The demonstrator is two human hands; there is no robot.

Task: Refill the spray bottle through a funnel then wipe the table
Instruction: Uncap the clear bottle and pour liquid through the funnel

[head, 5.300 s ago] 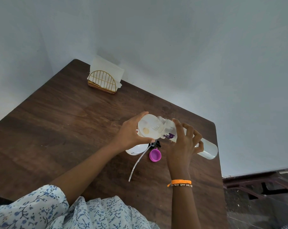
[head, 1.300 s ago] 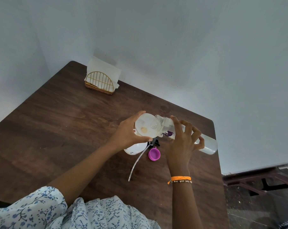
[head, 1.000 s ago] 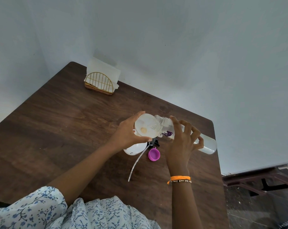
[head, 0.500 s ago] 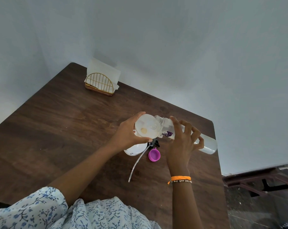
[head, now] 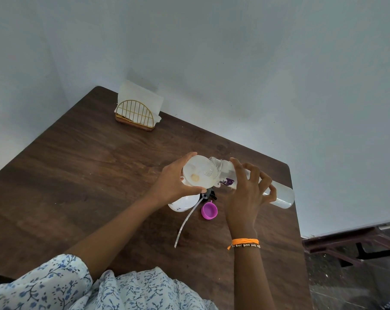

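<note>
My left hand (head: 174, 184) curls around the rim of the white funnel (head: 197, 172), thumb on the near edge, holding it over the white spray bottle (head: 184, 202) that stands on the dark wooden table (head: 77, 175). My right hand (head: 245, 193) grips a long clear refill bottle (head: 279, 194) tipped on its side, its threaded open mouth resting over the funnel's bowl. Just beside the spray bottle, on the table, lie the black spray head with its long white dip tube (head: 187, 222) and a small purple cap (head: 209, 210), open side up. Well apart, near the far corner, a gold wire napkin holder (head: 134, 116) stands with white napkins (head: 140, 98) in it. An orange thread bracelet (head: 244, 242) circles my right wrist.
</note>
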